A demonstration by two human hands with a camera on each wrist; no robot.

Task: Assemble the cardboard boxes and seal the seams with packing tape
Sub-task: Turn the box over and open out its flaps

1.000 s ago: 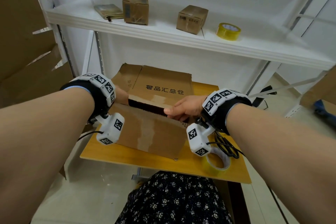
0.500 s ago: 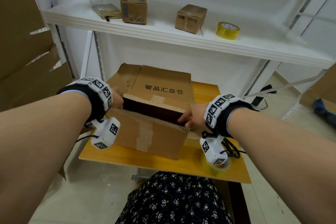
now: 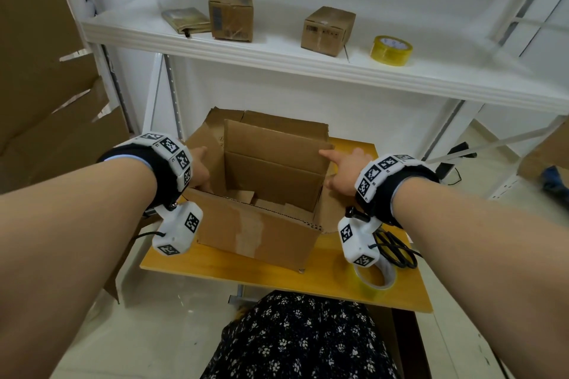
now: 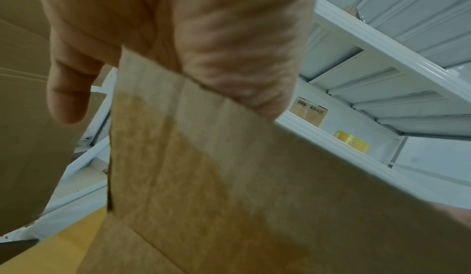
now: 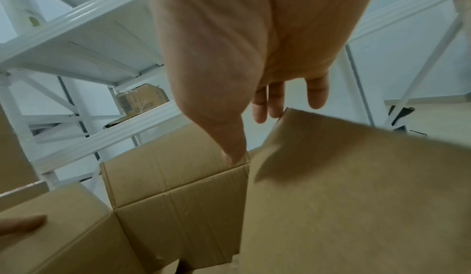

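Note:
An open brown cardboard box [image 3: 261, 231] stands on the wooden table [image 3: 234, 268], top flaps up, loose bottom flaps showing inside. My left hand [image 3: 200, 169] grips the box's left flap [image 4: 254, 197], which runs between thumb and fingers. My right hand [image 3: 341, 169] is at the right side with fingers straight. Its thumb [image 5: 231, 149] touches the far right corner, and the fingers reach past the right flap [image 5: 356, 187]. A yellowish tape roll [image 3: 374, 283] lies on the table under my right wrist.
A white shelf [image 3: 277, 58] above the table carries two small boxes [image 3: 231, 17] [image 3: 328, 31], a flat packet [image 3: 186, 20] and another tape roll [image 3: 391, 50]. Large flat cardboard [image 3: 46, 101] leans at the left. A black cable [image 3: 397, 249] lies by the right wrist.
The flattened box has been spread into a full open rectangle. Both hands moved from its near top edge outward to the left and right sides, and the right hand released its grip.

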